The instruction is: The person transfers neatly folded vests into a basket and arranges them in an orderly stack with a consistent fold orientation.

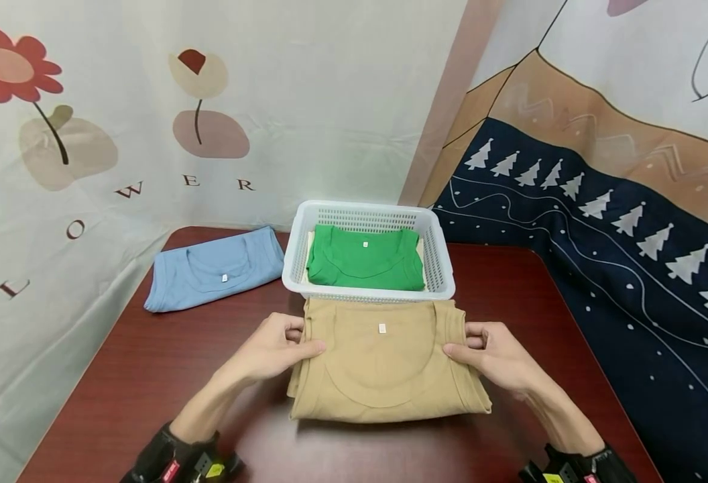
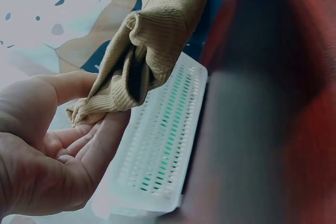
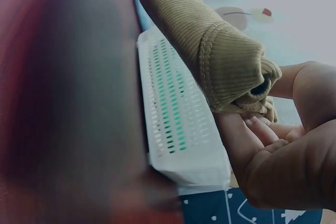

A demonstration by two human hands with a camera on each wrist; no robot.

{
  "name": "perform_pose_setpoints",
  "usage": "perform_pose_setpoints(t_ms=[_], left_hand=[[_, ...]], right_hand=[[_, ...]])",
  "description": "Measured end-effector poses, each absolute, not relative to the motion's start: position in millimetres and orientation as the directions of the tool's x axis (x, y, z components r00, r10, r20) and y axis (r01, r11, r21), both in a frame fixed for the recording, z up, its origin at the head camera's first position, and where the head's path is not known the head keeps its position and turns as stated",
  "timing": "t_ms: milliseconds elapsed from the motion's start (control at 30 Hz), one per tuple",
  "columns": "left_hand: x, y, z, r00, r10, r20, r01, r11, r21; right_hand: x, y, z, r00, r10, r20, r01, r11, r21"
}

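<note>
A folded tan ribbed shirt (image 1: 384, 369) with a small white neck label is held up in front of the basket, above the table. My left hand (image 1: 278, 349) pinches its left side, thumb on top and fingers beneath. On the opposite side my right hand (image 1: 499, 352) pinches it the same way. Both wrist views show the shirt's folded layers between thumb and fingers, the left hand (image 2: 68, 135) and right hand (image 3: 289, 135) each at one end. Just behind the shirt stands a white perforated basket (image 1: 444, 268) with a folded green shirt (image 1: 366, 261) inside, over cream cloth.
A folded blue shirt (image 1: 218, 268) lies on the dark red table (image 1: 119, 376), left of the basket. Printed curtains hang behind the table, and a navy cloth with white trees (image 1: 601, 268) runs along its right side.
</note>
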State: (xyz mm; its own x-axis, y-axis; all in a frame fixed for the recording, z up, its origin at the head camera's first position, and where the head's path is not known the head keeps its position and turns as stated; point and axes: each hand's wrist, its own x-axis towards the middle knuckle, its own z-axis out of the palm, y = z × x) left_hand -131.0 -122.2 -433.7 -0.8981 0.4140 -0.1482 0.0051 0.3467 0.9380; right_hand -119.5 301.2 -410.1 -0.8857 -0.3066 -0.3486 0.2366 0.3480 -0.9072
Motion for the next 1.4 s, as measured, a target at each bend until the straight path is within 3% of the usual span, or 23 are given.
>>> perform_pose_setpoints(t_ms=[500,900,1400], left_hand=[[-159,-132,-415,-0.948,0.307,-0.082,0.013,0.295,0.955],[-186,-137,-406,-0.971,0.228,-0.068,-0.013,0.236,0.972],[-227,-143,-389,-0.977,0.203,-0.059,-0.008,0.245,0.970]], right_hand=[[-141,289,-392,-0.939,-0.230,-0.255,0.169,0.337,-0.926],[-165,269,-388,-0.958,-0.155,-0.239,0.204,0.214,-0.955],[-205,260,-369,-0.966,-0.153,-0.209,0.170,0.233,-0.957]])
